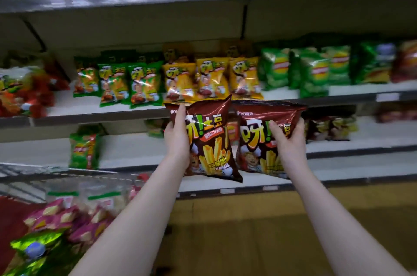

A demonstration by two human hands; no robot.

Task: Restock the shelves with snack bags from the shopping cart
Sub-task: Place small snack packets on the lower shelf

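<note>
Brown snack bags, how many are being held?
2. The left bag is in the left hand, the right bag in the right hand, side by side before the shelves. Another could hide behind them.

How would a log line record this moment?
left hand: grips left dark-red foil fries bag | right hand: grips right dark-red foil fries bag | position: both before white shelves | wire cart: holds snack bags

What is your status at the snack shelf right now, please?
Left hand grips left brown bag; right hand grips right brown bag. Both raised before shelves. No obstruction seen.
</note>
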